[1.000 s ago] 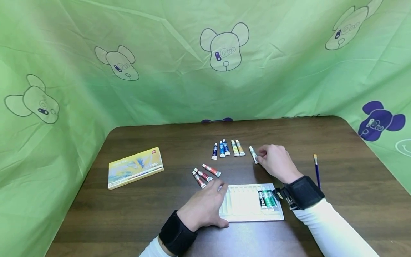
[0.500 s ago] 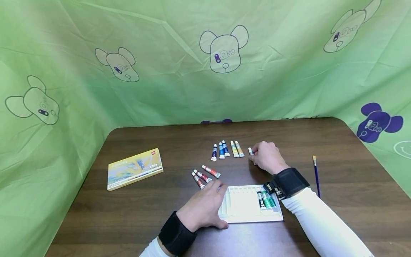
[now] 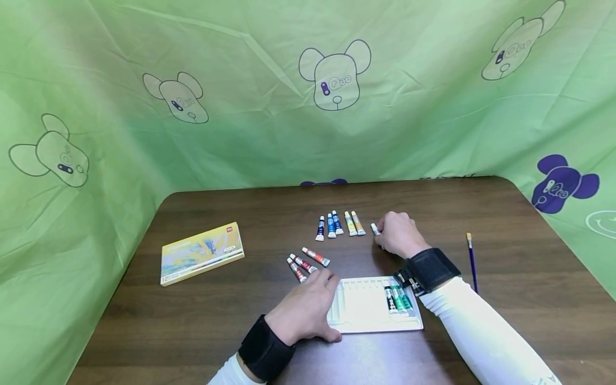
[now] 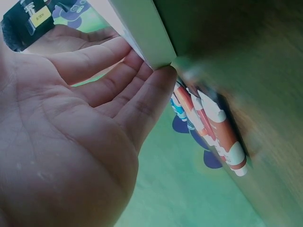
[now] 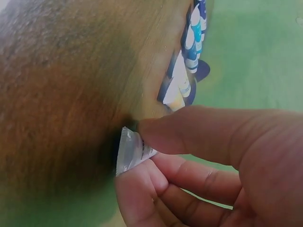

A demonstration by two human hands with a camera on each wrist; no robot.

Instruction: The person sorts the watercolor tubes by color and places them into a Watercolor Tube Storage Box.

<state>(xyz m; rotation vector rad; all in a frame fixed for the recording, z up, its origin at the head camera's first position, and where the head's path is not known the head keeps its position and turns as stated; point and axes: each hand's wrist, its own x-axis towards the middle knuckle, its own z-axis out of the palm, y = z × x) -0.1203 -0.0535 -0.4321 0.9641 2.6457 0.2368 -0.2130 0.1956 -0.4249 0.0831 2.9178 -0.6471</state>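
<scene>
A yellow paint box (image 3: 202, 254) lies well left of both hands' fingers. The left hand (image 3: 305, 307), fingers extended and loosely spread, spans the left side of a white tray (image 3: 380, 331); light, even contact there should steady it without tipping. Just beyond those fingers lie three red-toned tubes (image 3: 303, 263). Blue tubes (image 3: 331, 225), then two yellowish tubes (image 3: 350, 223), lie left of the right hand's fingers. The right hand (image 3: 399, 235) pinches a white tube (image 5: 132, 151) near its flat end, thumb against fingers, cap pointing away; whether it touches the table is unclear. A gentle pinch across the crimp seems best, sparing the soft body. A brush (image 3: 472, 262) lies right of these fingers.
</scene>
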